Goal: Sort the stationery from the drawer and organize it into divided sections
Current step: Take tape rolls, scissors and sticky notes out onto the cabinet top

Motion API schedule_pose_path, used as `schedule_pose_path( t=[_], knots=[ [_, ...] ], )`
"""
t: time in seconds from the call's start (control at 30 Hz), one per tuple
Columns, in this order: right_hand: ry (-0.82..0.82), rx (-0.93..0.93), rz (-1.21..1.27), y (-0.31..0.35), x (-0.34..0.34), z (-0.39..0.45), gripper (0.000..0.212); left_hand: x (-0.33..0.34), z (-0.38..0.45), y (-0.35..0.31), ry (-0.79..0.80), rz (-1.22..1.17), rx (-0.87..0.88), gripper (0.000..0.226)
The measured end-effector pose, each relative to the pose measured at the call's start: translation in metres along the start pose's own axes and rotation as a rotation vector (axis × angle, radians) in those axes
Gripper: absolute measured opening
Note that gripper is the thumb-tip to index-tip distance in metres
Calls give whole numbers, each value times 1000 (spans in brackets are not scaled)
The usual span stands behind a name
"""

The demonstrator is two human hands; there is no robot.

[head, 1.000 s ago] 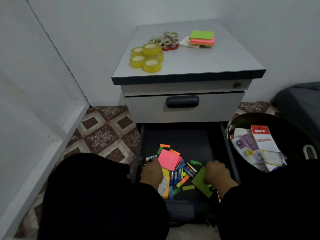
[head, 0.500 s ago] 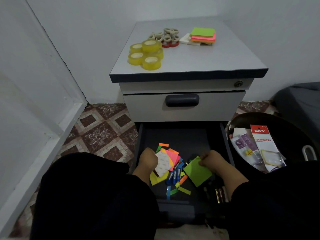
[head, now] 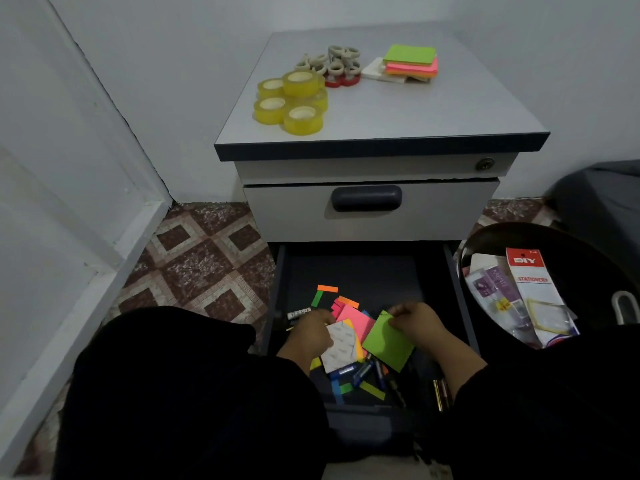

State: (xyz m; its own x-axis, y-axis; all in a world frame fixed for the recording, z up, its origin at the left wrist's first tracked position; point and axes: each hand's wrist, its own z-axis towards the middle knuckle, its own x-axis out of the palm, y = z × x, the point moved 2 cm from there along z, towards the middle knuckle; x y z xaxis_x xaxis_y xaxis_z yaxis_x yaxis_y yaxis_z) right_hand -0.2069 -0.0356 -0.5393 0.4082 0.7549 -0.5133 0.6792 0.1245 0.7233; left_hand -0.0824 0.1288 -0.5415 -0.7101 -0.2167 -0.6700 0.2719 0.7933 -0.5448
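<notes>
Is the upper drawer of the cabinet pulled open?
No, the upper drawer sits flush and closed; only the bottom drawer is pulled out, where both hands work.

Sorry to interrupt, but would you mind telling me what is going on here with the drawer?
A person is crouched at the open bottom drawer of a small cabinet, sorting stationery. The right hand pinches a green sticky-note pad; the left hand holds a white pad with other pads. Loose coloured tabs and pens remain in the drawer. On top sit yellow tape rolls, small tape rolls and stacked sticky notes.
</notes>
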Motion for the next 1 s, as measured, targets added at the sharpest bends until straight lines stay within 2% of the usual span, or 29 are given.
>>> schedule_pose_path(
  t=[0.1,0.2,0.27,0.37,0.5,0.67,0.83,1.0],
  knots=[
    [1,-62,-120,0,10,1,12,-2,-1,-3,0,85,29,40],
    [49,-106,-202,4,19,-1,18,-8,-3,-2,-71,319,17,36],
    [89,-152,-407,10,24,-6,31,-9,-5,0,-84,435,0,30],
    [48,-237,-718,17,30,-12,47,-8,-5,3,-86,489,-14,26],
    [31,-214,-722,17,34,-11,49,-7,-3,8,-114,490,-35,30],
    [40,-181,-705,13,30,-11,48,-11,-2,8,-29,430,-70,42],
    [38,-203,-724,14,35,-15,51,-12,-4,6,-38,337,-62,47],
    [22,-150,-718,13,38,-14,42,-12,-6,6,-47,252,-24,35]
  ],
)
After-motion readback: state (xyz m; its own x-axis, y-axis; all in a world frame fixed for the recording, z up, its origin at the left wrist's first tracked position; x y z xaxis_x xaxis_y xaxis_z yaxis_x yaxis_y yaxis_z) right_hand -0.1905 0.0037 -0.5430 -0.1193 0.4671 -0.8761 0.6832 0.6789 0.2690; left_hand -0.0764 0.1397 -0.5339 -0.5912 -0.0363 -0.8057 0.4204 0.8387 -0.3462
